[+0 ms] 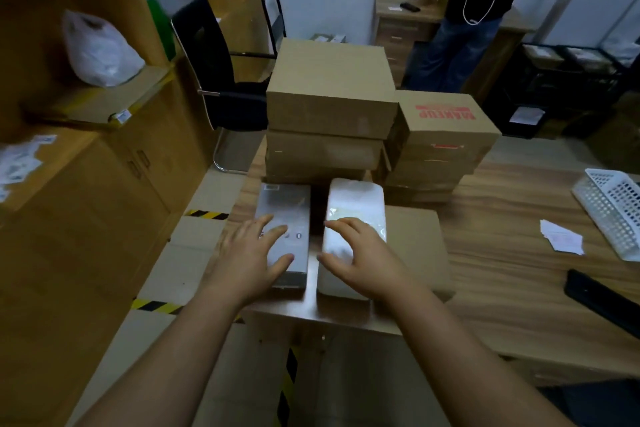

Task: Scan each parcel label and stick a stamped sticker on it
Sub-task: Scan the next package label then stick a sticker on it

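Two small parcels: left hand (254, 253) resting spread on stiff grey box (285, 215), right hand (360, 258) loosely cupping soft, slippery-looking white pouch (356, 204); gripping edges is looking safest.

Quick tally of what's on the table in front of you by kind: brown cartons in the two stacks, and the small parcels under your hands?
Brown cartons, left stack: 3
Brown cartons, right stack: 3, as far as visible
Small parcels: 2, grey parcel and white parcel
Total: 8
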### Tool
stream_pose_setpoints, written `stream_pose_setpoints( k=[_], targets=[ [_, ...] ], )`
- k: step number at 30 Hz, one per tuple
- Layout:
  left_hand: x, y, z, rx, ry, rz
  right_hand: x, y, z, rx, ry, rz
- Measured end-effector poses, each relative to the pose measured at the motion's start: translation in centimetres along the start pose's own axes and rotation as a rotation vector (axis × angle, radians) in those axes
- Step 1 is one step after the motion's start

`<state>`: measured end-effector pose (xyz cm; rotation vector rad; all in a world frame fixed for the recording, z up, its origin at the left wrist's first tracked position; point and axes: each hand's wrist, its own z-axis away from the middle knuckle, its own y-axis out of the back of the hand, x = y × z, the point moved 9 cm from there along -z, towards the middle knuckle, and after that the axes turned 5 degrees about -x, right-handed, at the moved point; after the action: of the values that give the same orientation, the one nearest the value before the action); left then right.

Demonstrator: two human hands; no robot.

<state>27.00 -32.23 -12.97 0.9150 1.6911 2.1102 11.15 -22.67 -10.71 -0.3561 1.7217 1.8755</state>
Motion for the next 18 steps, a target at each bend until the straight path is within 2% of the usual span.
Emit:
stream_pose_setpoints(
  k=[5,12,18],
  targets=[
    [-4.2,-1.2,-0.9,-0.03,0.035,0.008,-2.2,-3.4,-2.3,-0.054,-0.019,-0.036],
    [-6.7,-4.1,-1.9,-0.113,0.056,0.03,-2.5,-6.6,-5.2,-0.069,-0.099,-0.061],
    [-9.1,-7.0,-2.8,-0.215,0.108,0.032,-0.9,-10.9,-7.0,0.001,-0.327,-0.099]
  ],
)
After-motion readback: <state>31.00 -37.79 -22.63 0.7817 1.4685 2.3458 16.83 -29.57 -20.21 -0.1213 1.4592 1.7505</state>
